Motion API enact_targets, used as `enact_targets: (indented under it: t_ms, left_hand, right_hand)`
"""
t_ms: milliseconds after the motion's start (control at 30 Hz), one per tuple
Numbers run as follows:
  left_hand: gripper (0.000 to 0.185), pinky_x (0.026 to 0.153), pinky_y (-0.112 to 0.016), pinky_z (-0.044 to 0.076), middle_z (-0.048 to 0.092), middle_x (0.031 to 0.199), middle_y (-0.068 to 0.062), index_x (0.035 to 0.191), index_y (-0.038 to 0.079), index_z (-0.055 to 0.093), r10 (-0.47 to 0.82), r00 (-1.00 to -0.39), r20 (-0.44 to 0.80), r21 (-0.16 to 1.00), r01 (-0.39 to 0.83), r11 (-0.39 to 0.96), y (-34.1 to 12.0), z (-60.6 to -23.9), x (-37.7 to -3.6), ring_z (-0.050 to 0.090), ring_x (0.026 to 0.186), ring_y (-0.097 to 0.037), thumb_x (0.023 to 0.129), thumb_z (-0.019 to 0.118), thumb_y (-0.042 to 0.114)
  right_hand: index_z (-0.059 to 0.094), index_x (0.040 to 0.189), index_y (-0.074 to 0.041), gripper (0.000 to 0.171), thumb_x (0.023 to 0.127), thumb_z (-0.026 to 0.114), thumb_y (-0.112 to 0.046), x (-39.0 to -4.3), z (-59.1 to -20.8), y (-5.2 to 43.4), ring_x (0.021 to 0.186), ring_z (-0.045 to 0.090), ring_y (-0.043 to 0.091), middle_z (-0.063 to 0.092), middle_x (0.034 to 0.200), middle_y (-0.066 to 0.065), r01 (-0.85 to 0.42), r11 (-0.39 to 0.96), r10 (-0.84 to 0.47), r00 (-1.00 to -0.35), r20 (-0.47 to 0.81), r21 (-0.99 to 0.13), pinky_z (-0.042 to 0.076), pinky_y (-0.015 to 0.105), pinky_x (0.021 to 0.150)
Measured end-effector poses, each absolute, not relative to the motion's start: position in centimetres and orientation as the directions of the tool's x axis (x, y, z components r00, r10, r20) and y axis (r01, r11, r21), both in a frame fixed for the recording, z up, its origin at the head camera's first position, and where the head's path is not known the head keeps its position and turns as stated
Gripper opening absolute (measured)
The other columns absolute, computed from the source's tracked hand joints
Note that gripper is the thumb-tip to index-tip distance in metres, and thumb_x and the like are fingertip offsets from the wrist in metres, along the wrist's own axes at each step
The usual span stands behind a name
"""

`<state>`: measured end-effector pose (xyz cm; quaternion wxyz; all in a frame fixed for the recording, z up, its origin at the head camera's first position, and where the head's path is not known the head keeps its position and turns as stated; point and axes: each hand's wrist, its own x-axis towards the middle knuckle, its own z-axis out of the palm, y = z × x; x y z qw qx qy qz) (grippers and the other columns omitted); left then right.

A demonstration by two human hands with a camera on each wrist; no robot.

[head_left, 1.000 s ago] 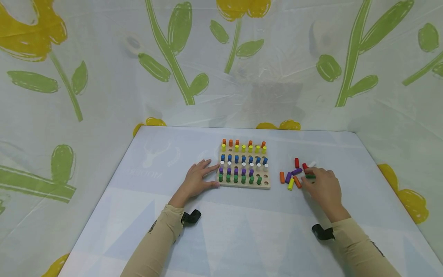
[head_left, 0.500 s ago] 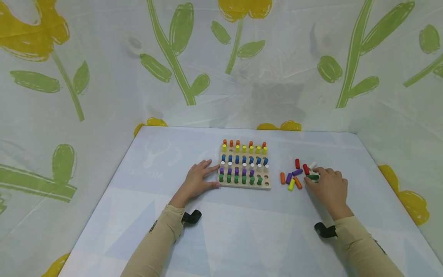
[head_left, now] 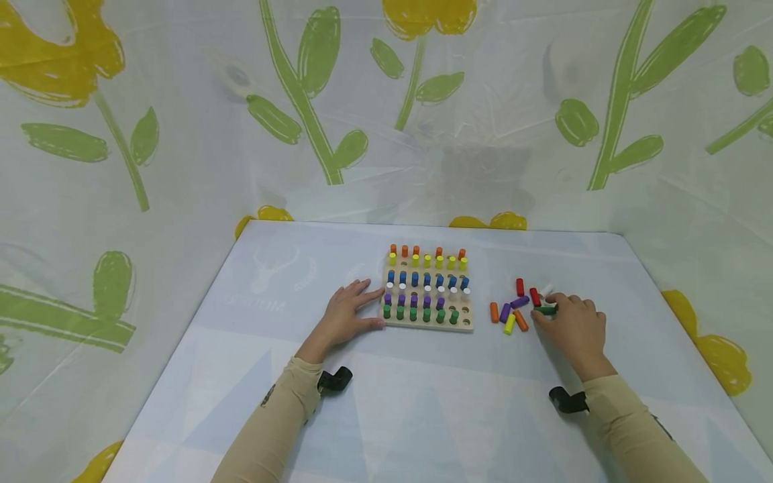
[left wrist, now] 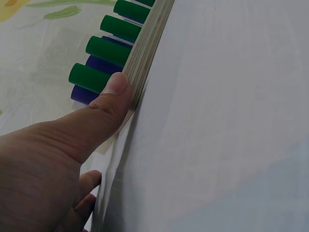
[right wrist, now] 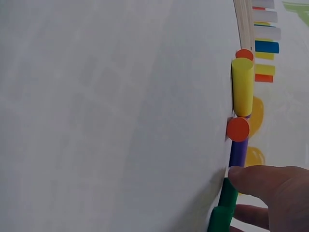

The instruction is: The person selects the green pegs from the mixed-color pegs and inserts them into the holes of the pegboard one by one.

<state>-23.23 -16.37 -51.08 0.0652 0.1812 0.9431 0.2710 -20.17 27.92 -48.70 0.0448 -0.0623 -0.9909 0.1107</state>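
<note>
A wooden pegboard (head_left: pixel 430 327) stands mid-table, filled with rows of orange, yellow, blue, white, purple and green pegs, with some holes bare. My left hand (head_left: pixel 345 313) rests at its left side, fingers spread. In the left wrist view the thumb (left wrist: pixel 117 86) presses the board's corner beside a green peg (left wrist: pixel 89 77). To the right, my right hand (head_left: pixel 576 332) holds a green peg (head_left: pixel 546 310) between thumb and fingers, low at the tabletop. The right wrist view has two green pieces by this hand, the nearer one a green peg (right wrist: pixel 221 220); the fingertips are partly hidden.
Loose pegs lie left of the right hand: a yellow peg (head_left: pixel 510 324), an orange peg (head_left: pixel 494 312), a purple peg (head_left: pixel 504 312), a red peg (head_left: pixel 520 287) and others. A white peg (head_left: pixel 546 290) lies behind the fingers. A flowered curtain (head_left: pixel 483 161) hangs behind the table.
My right hand has shifted slightly right, the green peg moving a little with it, then stays nearly still. The left hand keeps its place at the board.
</note>
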Motion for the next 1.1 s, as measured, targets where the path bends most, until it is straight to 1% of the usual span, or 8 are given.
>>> enact_targets:
  t_ms: [200,400,567,667,833,1000,1100]
  left_hand:
    - [0.077,0.126,-0.054,0.006,0.03,0.165,-0.011,0.153,0.026,0.048,0.376,-0.926,-0.017,0.531,0.31,0.789,-16.2,-50.9,-23.1,0.017,0.155,-0.034,0.087,0.077,0.05]
    - [0.077,0.126,-0.055,0.007,0.031,0.165,-0.013,0.153,0.024,0.049,0.385,-0.923,-0.012,0.539,0.318,0.78,-16.1,-50.8,-23.0,0.018,0.154,-0.036,0.086,0.078,0.048]
    - [0.077,0.126,-0.054,0.007,0.031,0.165,-0.012,0.153,0.025,0.049,0.379,-0.925,-0.018,0.533,0.311,0.787,-16.0,-50.9,-23.0,0.018,0.154,-0.035,0.086,0.078,0.049]
    - [0.077,0.126,-0.053,0.007,0.03,0.165,-0.011,0.153,0.026,0.048,0.374,-0.927,-0.028,0.535,0.302,0.789,-16.0,-50.9,-23.0,0.017,0.155,-0.034,0.086,0.078,0.049]
    - [0.077,0.126,-0.054,0.006,0.029,0.166,-0.011,0.154,0.026,0.048,0.377,-0.926,-0.033,0.533,0.303,0.79,-16.2,-50.9,-23.1,0.017,0.155,-0.034,0.087,0.078,0.049]
    - [0.077,0.126,-0.054,0.005,0.029,0.166,-0.011,0.154,0.026,0.047,0.383,-0.924,-0.023,0.529,0.313,0.788,-16.3,-51.1,-23.2,0.017,0.155,-0.035,0.087,0.077,0.05]
    - [0.078,0.126,-0.054,0.005,0.029,0.166,-0.011,0.154,0.026,0.047,0.381,-0.924,-0.021,0.531,0.312,0.788,-16.4,-51.0,-23.2,0.017,0.155,-0.035,0.086,0.078,0.05]
  right_hand:
    - [0.063,0.12,0.005,0.053,0.09,0.074,-0.038,-20.3,-48.9,27.9,0.102,0.052,0.052,0.062,0.113,0.033,0.112,0.969,0.132,-0.988,0.079,-0.221,0.044,0.066,0.084]
    - [0.061,0.122,0.006,0.05,0.092,0.073,-0.032,-20.1,-48.9,27.9,0.102,0.052,0.053,0.061,0.116,0.035,0.11,0.966,0.129,-0.989,0.069,-0.233,0.045,0.066,0.082]
    - [0.06,0.122,0.006,0.049,0.093,0.071,-0.031,-20.1,-48.9,27.7,0.097,0.055,0.05,0.066,0.111,0.031,0.097,0.957,0.125,-0.988,0.087,-0.272,0.046,0.061,0.077]
    - [0.058,0.121,0.006,0.048,0.094,0.069,-0.032,-19.9,-48.7,27.4,0.093,0.057,0.047,0.069,0.107,0.028,0.083,0.949,0.121,-0.986,0.11,-0.303,0.045,0.059,0.077]
    - [0.057,0.119,0.006,0.043,0.099,0.064,-0.031,-19.4,-48.5,26.9,0.086,0.061,0.043,0.071,0.107,0.026,0.048,0.943,0.096,-0.987,0.132,-0.328,0.046,0.056,0.074]
    - [0.056,0.122,0.006,0.04,0.102,0.058,-0.029,-19.1,-48.1,26.5,0.088,0.062,0.044,0.071,0.11,0.027,0.052,0.934,0.098,-0.989,0.113,-0.354,0.046,0.057,0.078]
    - [0.057,0.123,0.005,0.038,0.103,0.056,-0.026,-19.0,-48.1,26.4,0.09,0.063,0.045,0.071,0.11,0.027,0.047,0.932,0.098,-0.988,0.123,-0.358,0.046,0.057,0.079]
